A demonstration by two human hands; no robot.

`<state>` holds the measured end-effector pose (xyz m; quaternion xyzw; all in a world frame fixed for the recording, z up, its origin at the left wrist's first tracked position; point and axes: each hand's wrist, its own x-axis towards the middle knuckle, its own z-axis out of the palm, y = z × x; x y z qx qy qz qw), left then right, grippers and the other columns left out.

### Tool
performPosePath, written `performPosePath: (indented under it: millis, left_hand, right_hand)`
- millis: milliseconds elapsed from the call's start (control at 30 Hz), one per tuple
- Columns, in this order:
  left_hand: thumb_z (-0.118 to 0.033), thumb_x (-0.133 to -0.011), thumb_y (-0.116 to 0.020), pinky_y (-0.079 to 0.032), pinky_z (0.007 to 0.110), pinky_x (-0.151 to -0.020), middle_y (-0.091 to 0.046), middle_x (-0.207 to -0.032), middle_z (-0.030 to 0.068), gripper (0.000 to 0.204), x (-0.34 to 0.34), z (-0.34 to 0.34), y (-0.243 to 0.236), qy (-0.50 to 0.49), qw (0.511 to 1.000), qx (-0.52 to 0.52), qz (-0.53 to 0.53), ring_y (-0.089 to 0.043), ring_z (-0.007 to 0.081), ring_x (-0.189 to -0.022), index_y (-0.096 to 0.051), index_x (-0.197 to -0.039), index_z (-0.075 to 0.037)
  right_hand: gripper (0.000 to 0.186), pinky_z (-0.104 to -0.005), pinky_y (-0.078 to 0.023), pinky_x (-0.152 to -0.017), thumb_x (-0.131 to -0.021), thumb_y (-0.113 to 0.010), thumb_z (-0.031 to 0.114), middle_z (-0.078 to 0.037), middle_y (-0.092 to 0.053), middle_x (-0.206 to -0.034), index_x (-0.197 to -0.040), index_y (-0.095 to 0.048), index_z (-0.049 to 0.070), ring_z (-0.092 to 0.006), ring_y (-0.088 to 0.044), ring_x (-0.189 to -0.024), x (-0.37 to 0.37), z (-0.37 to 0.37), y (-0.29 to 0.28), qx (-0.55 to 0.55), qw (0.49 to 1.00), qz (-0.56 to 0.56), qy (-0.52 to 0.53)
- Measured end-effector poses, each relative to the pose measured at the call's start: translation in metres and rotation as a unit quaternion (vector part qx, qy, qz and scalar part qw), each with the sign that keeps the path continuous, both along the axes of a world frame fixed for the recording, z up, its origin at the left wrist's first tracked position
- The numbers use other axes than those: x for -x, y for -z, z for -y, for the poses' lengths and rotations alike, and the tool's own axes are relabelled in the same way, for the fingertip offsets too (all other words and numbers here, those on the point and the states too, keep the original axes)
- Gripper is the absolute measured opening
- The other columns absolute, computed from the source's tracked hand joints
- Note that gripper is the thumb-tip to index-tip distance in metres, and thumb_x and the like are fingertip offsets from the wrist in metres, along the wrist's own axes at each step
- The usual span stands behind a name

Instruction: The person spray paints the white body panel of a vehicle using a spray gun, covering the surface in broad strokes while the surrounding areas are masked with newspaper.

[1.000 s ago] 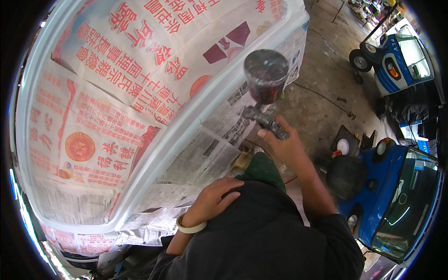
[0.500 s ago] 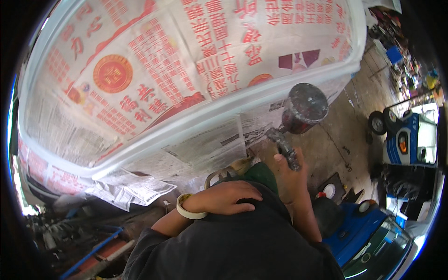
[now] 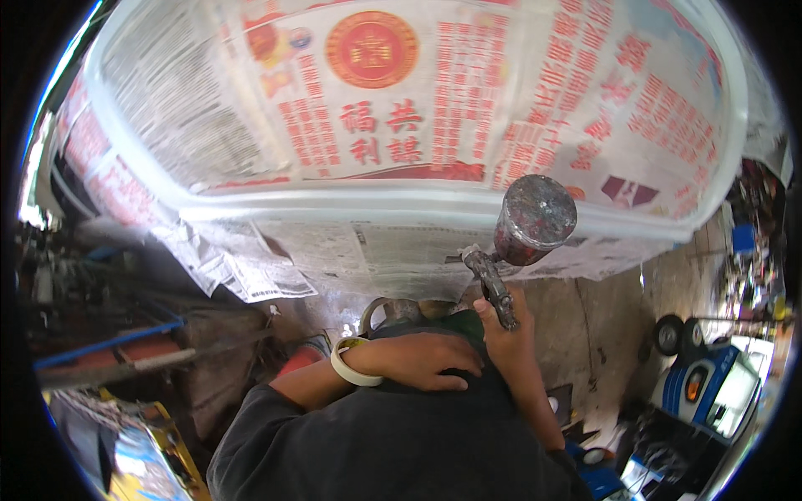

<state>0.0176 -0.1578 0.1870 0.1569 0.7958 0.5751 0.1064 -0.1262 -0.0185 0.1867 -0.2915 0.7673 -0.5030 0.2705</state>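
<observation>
A spray gun (image 3: 520, 245) is gripped by the right hand (image 3: 512, 336), fingers seemingly curled around it; the left hand (image 3: 424, 361) is laid, fingers loosely spread, on the shirt (image 3: 401, 442).

This looks like a vehicle paint and repair workshop. A paint-smeared spray gun (image 3: 493, 292) with a lidded cup (image 3: 536, 219) is in use beside a large white frame (image 3: 351, 203), its panels covered with printed paper (image 3: 384, 129). A cream ring (image 3: 357, 377) resembles a roll of tape. On the right are a small blue-and-white vehicle (image 3: 712, 376), black wheels (image 3: 668, 336) and a stained, bare floor (image 3: 620, 326). Mixed gear (image 3: 756, 255) crowds the far right; a long blue bar (image 3: 109, 344) lies among dark clutter on the left.
</observation>
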Motion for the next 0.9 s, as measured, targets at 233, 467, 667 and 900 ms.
performPosePath:
  millis: [233, 467, 667, 900]
  left_hand:
    - [-0.023, -0.101, -0.062, -0.042, 0.044, -0.115, -0.06, -0.142, 0.0191, 0.036, -0.042, 0.006, -0.008, -0.041, 0.997, -0.061, -0.024, -0.051, 0.0342, -0.138, -0.064, -0.129, 0.0]
    - [-0.022, -0.1, -0.063, -0.044, 0.044, -0.113, -0.061, -0.141, 0.018, 0.036, -0.065, 0.005, -0.017, -0.117, 0.992, -0.047, -0.006, -0.054, 0.0335, -0.135, -0.065, -0.128, 0.0]
    - [-0.02, -0.099, -0.064, -0.044, 0.044, -0.113, -0.062, -0.139, 0.0167, 0.036, -0.059, 0.002, -0.009, -0.12, 0.991, -0.057, -0.023, -0.054, 0.0333, -0.135, -0.065, -0.127, 0.001]
    - [-0.022, -0.1, -0.062, -0.043, 0.045, -0.115, -0.06, -0.141, 0.0162, 0.036, -0.022, 0.003, -0.002, -0.015, 0.997, -0.058, -0.042, -0.05, 0.0329, -0.14, -0.064, -0.129, 0.0]
  right_hand:
    - [0.04, -0.0378, -0.053, -0.073, -0.093, -0.078, 0.029, -0.019, -0.071, -0.091, -0.117, -0.06, 0.003, -0.0293, -0.071, -0.082, -0.027, 0.06, -0.014, -0.021, 0.991, -0.031, -0.13]
    - [0.042, -0.039, -0.054, -0.07, -0.093, -0.078, 0.031, -0.019, -0.069, -0.088, -0.119, -0.058, 0.004, -0.0313, -0.07, -0.076, -0.055, 0.108, -0.023, 0.011, 0.969, 0.036, -0.244]
    - [0.04, -0.0361, -0.053, -0.068, -0.093, -0.078, 0.032, -0.013, -0.067, -0.083, -0.115, -0.058, 0.005, -0.0213, -0.066, -0.073, -0.048, 0.101, -0.027, 0.031, 0.985, -0.027, -0.168]
    - [0.036, -0.0303, -0.047, -0.058, -0.094, -0.078, 0.029, -0.003, -0.061, -0.075, -0.109, -0.057, 0.003, -0.0107, -0.054, -0.062, -0.008, 0.042, -0.032, 0.001, 0.999, 0.035, -0.003]
